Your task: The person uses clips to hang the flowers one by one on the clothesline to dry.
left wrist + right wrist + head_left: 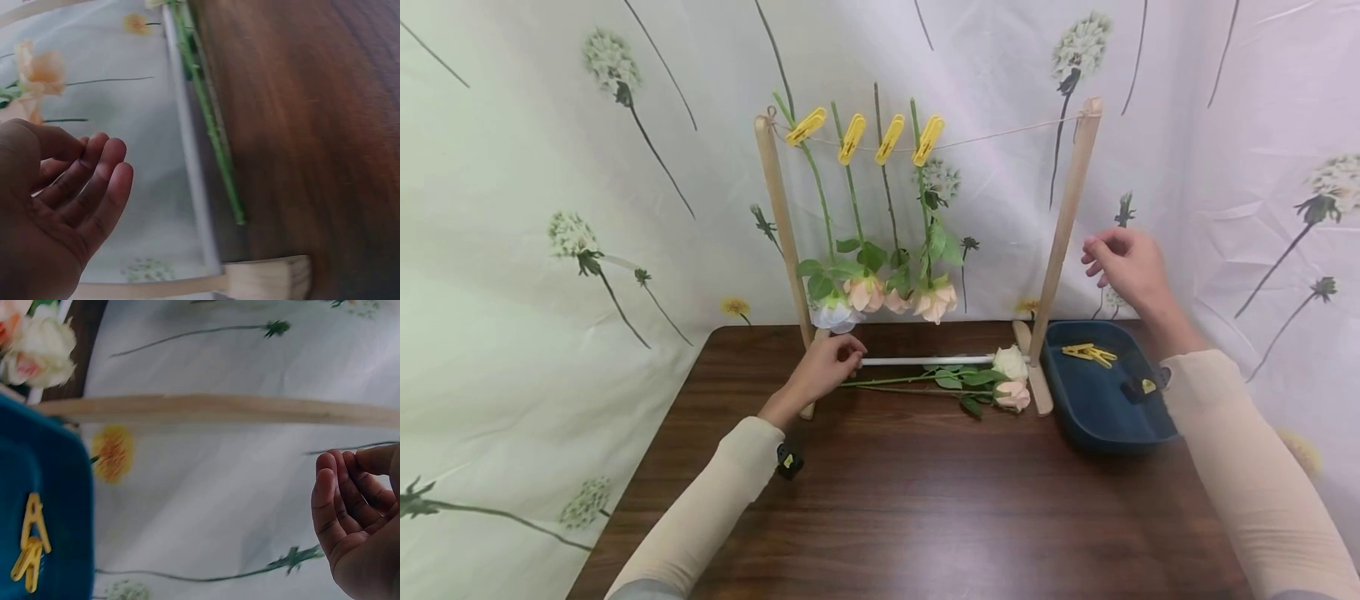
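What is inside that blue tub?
Two yellow clips lie in the blue tub. In the head view, the black wrist camera and right sleeve cover part of it, so anything behind them is hidden.

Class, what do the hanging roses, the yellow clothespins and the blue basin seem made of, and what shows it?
Hanging roses: matte, thin-looking petals; real or fabric, the pictures leave open. Yellow clothespins: probably plastic, smooth and evenly coloured. Blue basin: likely smooth moulded plastic, with rounded corners and uniform colour.
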Motion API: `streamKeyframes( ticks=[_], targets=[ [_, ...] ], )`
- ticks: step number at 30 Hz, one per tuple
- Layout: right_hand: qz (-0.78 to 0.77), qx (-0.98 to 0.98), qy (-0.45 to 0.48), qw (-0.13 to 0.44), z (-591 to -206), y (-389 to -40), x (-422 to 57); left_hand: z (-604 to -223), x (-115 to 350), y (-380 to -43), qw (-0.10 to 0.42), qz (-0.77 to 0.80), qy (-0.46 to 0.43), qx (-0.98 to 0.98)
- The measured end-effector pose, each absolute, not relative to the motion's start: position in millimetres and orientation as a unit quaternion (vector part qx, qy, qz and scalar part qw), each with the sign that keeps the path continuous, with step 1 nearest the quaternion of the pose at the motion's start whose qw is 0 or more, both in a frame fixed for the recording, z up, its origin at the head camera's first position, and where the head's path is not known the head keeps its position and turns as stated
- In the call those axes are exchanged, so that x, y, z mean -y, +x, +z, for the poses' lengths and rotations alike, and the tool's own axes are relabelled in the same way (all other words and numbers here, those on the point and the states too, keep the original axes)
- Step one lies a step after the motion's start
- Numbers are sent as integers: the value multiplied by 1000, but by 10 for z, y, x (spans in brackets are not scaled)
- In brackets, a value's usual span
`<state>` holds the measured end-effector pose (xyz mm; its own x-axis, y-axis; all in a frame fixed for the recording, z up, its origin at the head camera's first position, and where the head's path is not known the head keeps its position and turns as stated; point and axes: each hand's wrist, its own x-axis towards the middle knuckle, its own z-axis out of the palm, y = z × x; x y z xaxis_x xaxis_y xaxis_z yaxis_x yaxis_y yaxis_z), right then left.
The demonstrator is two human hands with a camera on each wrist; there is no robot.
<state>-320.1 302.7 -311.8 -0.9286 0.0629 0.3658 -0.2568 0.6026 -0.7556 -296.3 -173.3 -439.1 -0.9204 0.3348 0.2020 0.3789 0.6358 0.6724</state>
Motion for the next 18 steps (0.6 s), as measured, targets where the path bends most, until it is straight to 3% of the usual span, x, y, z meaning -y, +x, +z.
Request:
streamKeyframes(
  ticks=[9, 18],
  targets=[
    [378, 918, 37, 113, -3401, -3284, -3190, -4685, 1672, -2946, 46, -292, -212, 931],
    [276, 958, 66, 45, -3768, -3485, -3339, -4885, 1521, -2903, 27, -203, -234, 951]
  ],
)
